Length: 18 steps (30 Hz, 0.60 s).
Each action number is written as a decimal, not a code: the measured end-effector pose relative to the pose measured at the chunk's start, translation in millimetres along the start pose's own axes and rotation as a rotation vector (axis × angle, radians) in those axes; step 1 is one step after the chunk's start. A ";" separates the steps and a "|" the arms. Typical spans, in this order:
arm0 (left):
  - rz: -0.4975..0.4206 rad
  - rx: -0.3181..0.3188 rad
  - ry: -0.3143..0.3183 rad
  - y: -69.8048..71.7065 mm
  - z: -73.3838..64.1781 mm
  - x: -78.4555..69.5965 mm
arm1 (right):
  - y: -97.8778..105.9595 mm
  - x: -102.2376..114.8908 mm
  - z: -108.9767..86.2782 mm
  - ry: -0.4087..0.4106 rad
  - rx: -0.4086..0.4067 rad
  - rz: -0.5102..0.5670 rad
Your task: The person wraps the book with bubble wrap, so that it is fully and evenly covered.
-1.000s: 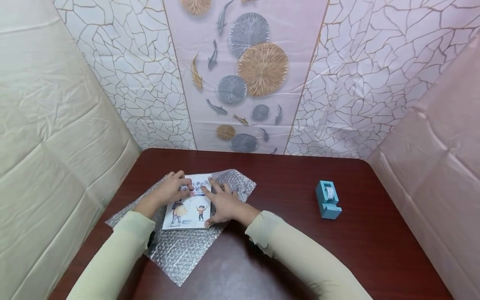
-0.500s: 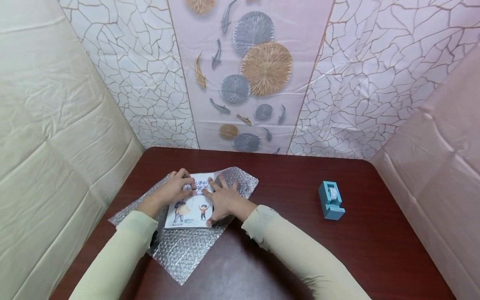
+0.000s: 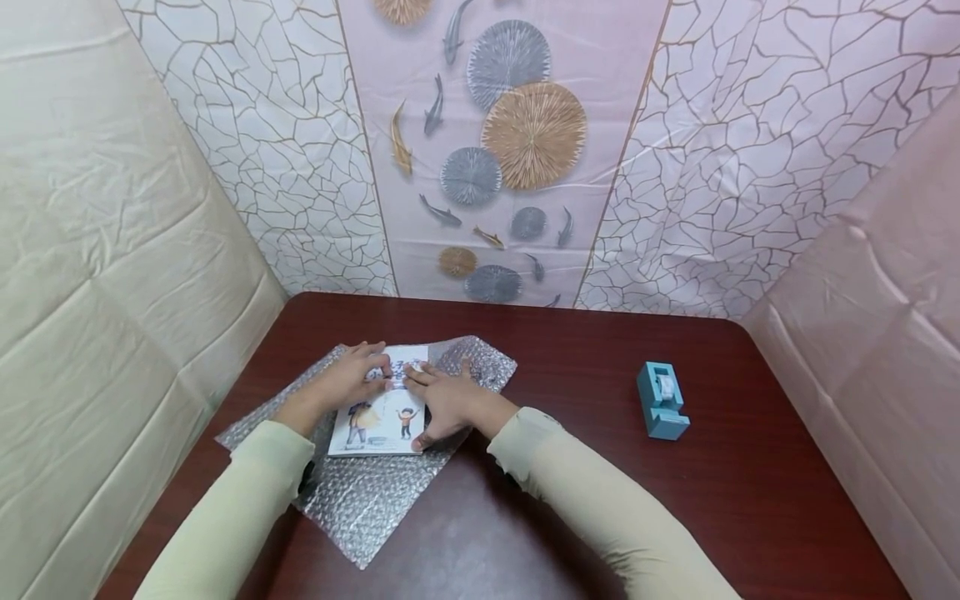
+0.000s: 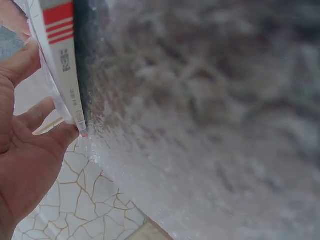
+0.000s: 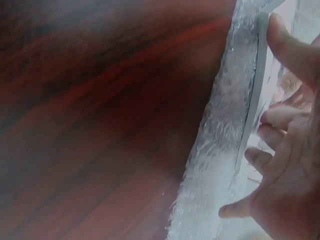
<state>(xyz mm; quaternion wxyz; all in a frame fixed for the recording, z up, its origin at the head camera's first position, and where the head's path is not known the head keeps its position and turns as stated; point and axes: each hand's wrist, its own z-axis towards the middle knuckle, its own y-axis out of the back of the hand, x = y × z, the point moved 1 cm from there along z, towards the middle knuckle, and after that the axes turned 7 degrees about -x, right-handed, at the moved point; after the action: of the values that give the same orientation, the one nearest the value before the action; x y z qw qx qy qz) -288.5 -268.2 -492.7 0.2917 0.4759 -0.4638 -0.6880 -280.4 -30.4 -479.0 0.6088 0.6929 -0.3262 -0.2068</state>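
Observation:
A thin white picture book with blue lettering and drawn figures lies face up on a sheet of bubble wrap. My left hand rests at its upper left, fingers bent, thumb and forefinger tips apart on the cover. The left wrist view shows the book's spine with red stripes, fingertips touching beside it. My right hand lies spread over the right edge, its fingers on the cover and its thumb near the lower right corner. The right wrist view shows these fingers extended, the little finger over the wrap.
A blue tape dispenser with a roll of tape stands on the right part of the dark red table. Patterned cloth hangs behind the table, and pale padded panels rise at both sides.
The fingers of my right hand have drawn closer together on the cover. My left hand has barely moved. The view has shifted slightly, while book and wrap stay in place.

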 end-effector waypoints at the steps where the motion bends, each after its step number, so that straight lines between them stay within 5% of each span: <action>1: -0.004 0.000 -0.003 -0.4 -0.3 -0.2 | -0.6 -1.5 -0.1 0.005 -0.002 0.018; 11: 0.044 0.010 0.024 -8.3 -5.8 3.0 | -9.6 -4.8 0.3 0.037 -0.031 0.034; 18: 0.147 0.105 0.018 5.2 -10.9 -17.3 | -8.1 -4.5 -1.0 0.029 -0.009 0.027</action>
<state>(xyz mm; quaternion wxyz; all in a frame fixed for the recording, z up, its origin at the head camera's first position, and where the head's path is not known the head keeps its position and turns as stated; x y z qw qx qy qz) -272.1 -259.6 -482.6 0.3201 0.4615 -0.5301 -0.6352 -281.2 -26.1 -487.2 0.6191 0.6888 -0.3258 -0.1901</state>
